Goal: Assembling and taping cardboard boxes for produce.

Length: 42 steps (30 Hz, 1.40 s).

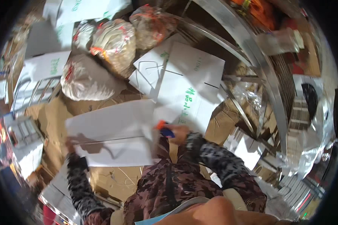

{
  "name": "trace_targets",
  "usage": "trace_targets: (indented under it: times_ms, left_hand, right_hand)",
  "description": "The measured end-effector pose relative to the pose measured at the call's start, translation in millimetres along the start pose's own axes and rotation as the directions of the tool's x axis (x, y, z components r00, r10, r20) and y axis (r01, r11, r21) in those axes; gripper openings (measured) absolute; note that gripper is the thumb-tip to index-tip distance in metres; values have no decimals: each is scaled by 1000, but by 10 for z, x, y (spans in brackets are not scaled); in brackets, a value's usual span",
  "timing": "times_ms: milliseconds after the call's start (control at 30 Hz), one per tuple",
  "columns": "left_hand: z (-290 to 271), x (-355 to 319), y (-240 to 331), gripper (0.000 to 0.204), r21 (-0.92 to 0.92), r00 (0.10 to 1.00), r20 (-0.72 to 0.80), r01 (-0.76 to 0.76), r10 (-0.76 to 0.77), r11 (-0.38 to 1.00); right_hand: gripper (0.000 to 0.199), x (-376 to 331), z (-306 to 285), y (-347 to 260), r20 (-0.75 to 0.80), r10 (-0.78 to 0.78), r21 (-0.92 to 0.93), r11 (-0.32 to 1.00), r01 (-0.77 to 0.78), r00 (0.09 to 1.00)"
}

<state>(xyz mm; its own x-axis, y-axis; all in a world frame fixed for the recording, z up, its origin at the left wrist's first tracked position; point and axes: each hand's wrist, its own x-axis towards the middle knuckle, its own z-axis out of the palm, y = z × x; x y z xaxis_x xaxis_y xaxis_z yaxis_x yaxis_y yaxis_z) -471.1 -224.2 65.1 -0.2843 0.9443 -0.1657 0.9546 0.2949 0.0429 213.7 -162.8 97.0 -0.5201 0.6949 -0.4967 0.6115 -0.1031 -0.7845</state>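
Between your hands sits the white carton (112, 116), its 2 top panels already meeting at a seam; whether it's sealed, you can't tell. Your right hand (181, 135) grips an orange-and-blue tool (166, 131); your left (70, 145) touches the carton's left edge, its grip too blurred to judge. Beyond, white cardboard (202, 75) lies unfolded.

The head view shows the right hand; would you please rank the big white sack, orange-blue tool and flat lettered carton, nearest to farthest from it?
1. Orange-blue tool, in the right hand.
2. Flat lettered carton, just ahead.
3. Big white sack, ahead and left.
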Motion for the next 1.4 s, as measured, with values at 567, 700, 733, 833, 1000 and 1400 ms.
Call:
trace_targets:
  times_ms: [567,700,733,833,1000,1400]
  left_hand:
    - [2875,-581,3505,58,-553,765,447,-170,463,815]
    - [3056,-892,4341,91,-451,834,481,-29,270,892]
    - [3030,-894,4527,95,-497,826,493,9,273,868]
    - [3061,-680,4757,105,-416,895,426,62,134,907]
    - [3102,-290,4617,100,-309,807,568,390,-160,867]
    - [893,-1918,5335,44,-870,822,349,105,451,482]
  right_hand:
    - [48,-2675,-3341,1048,-794,-551,-576,548,-606,256]
    - [51,-2789,-3809,1457,-971,50,-181,475,-861,232]
    - [52,-2789,-3769,1514,-975,192,-34,379,-925,114]
    - [52,-2662,-3426,1402,-798,-417,-521,117,-845,434]
    - [54,-1770,-1238,2066,-882,-36,-344,730,-590,469]
    - [75,-200,158,331,-701,-28,-198,967,-157,713]
